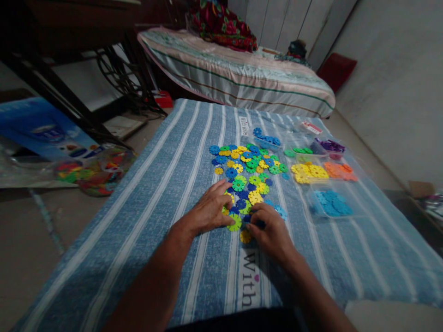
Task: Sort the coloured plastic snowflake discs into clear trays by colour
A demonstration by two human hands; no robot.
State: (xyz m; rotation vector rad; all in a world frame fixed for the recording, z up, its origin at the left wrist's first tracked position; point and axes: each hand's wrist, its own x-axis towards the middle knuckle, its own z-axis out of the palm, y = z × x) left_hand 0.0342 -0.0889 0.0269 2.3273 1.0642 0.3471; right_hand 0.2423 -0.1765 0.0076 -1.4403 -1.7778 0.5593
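Many notched plastic discs in yellow, green and blue lie in a loose spread on the striped cloth. My left hand [212,207] rests at the left edge of this spread, fingers apart, its thumb touching a lime green disc [234,223]. Opposite it, my right hand [270,227] has curled fingers, with thumb and forefinger close together beside a dark blue disc [247,218]. What those fingertips hold, if anything, is hidden. A yellow disc [245,237] lies just below them, and a larger yellow disc [255,198] is above the right hand.
Clear tubs stand on the right: light blue discs [332,203], yellow discs [308,172], orange discs [339,171], green discs [302,151], purple discs [332,145]. Blue discs [268,139] fill another tub. A bed [235,78] stands beyond the striped cloth [155,189].
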